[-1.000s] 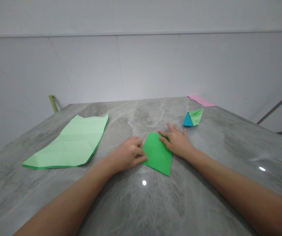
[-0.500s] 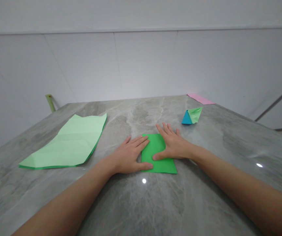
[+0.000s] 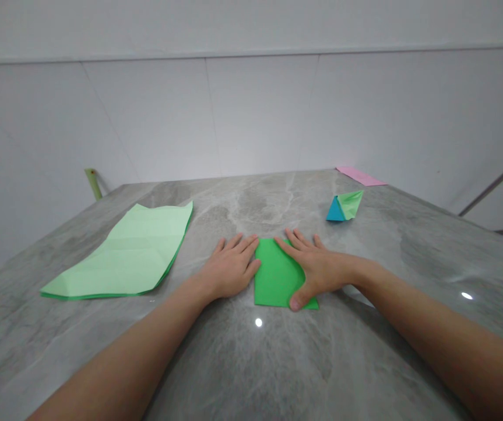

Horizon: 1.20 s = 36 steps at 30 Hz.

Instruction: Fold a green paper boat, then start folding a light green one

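A bright green piece of paper (image 3: 276, 275), seemingly folded, lies flat on the grey marbled table in front of me. Along its left edge rests my left hand (image 3: 230, 269), flat and open, with fingertips and thumb at the paper's border. My right hand (image 3: 315, 266) is spread over the paper's right side; its thumb touches the near edge and its fingers reach the far edge. Part of the paper's right side is hidden under that hand.
Left on the table (image 3: 251, 362) lies a stack of large light green sheets (image 3: 124, 251). A small folded blue and green paper piece (image 3: 343, 206) stands beyond my right hand. Pink paper (image 3: 360, 175) lies at the far right edge, near the white wall (image 3: 260, 117).
My left hand has drawn back from the green paper's surface to its left edge. My right thumb has slid toward the near edge, and its fingers have shifted slightly nearer.
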Tool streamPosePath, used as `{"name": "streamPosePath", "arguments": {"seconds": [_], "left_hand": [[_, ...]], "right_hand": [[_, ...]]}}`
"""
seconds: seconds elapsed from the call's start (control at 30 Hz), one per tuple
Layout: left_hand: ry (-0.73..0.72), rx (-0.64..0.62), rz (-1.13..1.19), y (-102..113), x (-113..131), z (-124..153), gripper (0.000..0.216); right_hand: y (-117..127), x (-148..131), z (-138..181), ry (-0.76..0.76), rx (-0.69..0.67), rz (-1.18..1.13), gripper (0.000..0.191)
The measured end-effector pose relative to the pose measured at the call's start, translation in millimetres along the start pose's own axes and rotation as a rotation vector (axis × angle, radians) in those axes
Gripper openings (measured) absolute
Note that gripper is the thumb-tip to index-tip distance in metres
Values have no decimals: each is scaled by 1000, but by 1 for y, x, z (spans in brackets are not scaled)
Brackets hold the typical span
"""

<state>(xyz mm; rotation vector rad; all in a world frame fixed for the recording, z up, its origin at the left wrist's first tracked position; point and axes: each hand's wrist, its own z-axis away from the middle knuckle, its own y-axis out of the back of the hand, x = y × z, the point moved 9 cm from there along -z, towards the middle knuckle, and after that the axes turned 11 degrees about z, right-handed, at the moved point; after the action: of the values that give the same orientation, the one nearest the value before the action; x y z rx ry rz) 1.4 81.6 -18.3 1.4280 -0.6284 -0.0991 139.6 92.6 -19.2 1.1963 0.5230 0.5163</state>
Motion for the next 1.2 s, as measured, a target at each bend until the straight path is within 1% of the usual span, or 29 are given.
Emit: {"name": "streamPosePath", "arguments": {"seconds": [0.13, 0.2, 0.23, 0.27, 0.33, 0.37, 0.4, 0.43, 0.5, 0.6, 0.67, 0.8, 0.97, 1.07, 1.2], "left_hand": [[27, 15, 4, -1, -4, -2, 60], [31, 13, 3, -1, -5, -2, 60], [32, 11, 3, -1, -5, -2, 60], [32, 8, 2, -1, -4, -1, 60], [29, 2, 2, -1, -3, -1, 62], [24, 2, 0, -1, -3, -1, 63], [20, 2, -2, 0, -2, -1, 63], [18, 3, -5, 0, -2, -1, 63], [17, 4, -14, 0, -2, -1, 63], [22, 2, -23, 0, -4, -3, 58], [27, 3, -26, 0, -5, -4, 55], [48, 19, -34, 0, -5, -6, 54], [42, 7, -40, 1, 5, -2, 52], [0, 5, -84, 3, 14, 3, 52], [-82, 33, -110, 7, 23, 8, 45]], "right_hand": [[-1, 1, 0, -12, 3, 18, 138], [0, 1, 1, -10, 19, 47, 131], [2, 0, 1, -4, 45, 61, 123], [6, -2, 0, -3, 87, 76, 111], [16, -6, -2, -9, 216, 123, 82], [21, -10, -3, -3, 282, 155, 71], [24, -16, -5, 10, 335, 187, 64], [24, -24, -7, 44, 362, 212, 62], [17, -37, -14, 120, 334, 198, 60], [6, -45, -22, 137, 268, 134, 64], [2, -44, -24, 122, 247, 119, 66], [-1, -42, -26, 123, 247, 109, 69], [-3, -37, -28, 104, 277, 99, 69], [-3, -36, -29, 107, 285, 91, 69], [-3, -33, -32, 99, 256, 106, 70]]}}
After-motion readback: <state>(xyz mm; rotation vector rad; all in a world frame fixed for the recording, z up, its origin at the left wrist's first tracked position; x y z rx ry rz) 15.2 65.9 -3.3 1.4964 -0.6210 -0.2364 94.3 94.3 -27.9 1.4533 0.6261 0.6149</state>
